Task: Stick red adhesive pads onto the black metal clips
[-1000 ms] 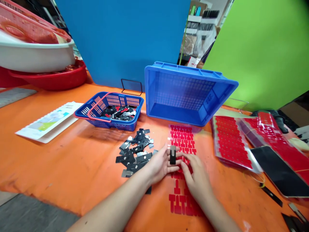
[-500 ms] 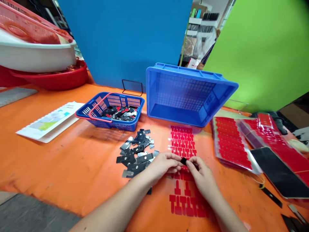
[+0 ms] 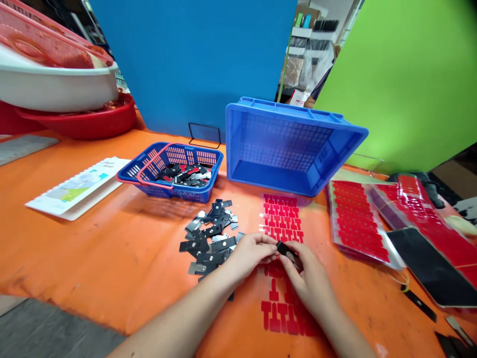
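A small black metal plate with a round silvery spot is held over a sheet of red T-shaped stickers. My right hand grips it between thumb and fingers. The fingers of my left hand are pinched together at the plate's left end; a bit of red shows near its right end. To the left of my left hand lies a loose pile of similar black and silver plates. Part of the sticker sheet is hidden under my hands.
Behind the pile stands a blue basket with a pink handle, holding more plates. A large blue crate lies on its side at the back. On the right are bagged red stickers and a dark phone-like slab. A white booklet lies left.
The black plate has turned in my right hand, so more of its face and the silvery spot show. My hands have shifted slightly left.
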A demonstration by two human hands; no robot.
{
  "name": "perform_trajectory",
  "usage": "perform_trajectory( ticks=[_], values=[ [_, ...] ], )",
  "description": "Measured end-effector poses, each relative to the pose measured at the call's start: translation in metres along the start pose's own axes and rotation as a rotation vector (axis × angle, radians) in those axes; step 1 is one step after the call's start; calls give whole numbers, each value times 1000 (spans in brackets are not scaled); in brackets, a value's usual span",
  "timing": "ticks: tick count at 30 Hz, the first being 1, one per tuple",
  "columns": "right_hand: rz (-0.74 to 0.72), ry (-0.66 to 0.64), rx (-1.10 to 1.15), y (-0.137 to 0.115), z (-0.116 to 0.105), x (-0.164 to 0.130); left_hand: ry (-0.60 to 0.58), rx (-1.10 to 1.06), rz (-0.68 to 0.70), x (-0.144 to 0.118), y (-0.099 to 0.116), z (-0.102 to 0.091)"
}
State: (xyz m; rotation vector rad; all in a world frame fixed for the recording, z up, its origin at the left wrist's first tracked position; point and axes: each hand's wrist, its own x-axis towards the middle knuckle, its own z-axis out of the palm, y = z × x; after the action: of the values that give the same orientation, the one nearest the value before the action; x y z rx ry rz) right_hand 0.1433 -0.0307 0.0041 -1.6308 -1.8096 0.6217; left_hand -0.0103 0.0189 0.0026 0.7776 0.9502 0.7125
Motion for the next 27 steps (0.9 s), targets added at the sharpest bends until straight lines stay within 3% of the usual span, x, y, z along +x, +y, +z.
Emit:
perform_trajectory(
  ticks=[7, 15, 20, 23, 27],
  values=[
    [-238, 20, -287, 7, 0, -1, -41, -44, -15, 0, -1, -3],
    [-281, 48, -307, 9, 2, -2, -69, -29, 46, -1, -6, -6],
    [-273, 112, -241, 5, 1, -3, -91, 28, 9, -2, -3, -4],
    [-211, 219, -261, 6, -17, -6, -99, 100, -24, -3, -3, -2],
    [-85, 370, -397, 33, -82, -19, -107, 254, 21, -3, -8, 0]
  ],
)
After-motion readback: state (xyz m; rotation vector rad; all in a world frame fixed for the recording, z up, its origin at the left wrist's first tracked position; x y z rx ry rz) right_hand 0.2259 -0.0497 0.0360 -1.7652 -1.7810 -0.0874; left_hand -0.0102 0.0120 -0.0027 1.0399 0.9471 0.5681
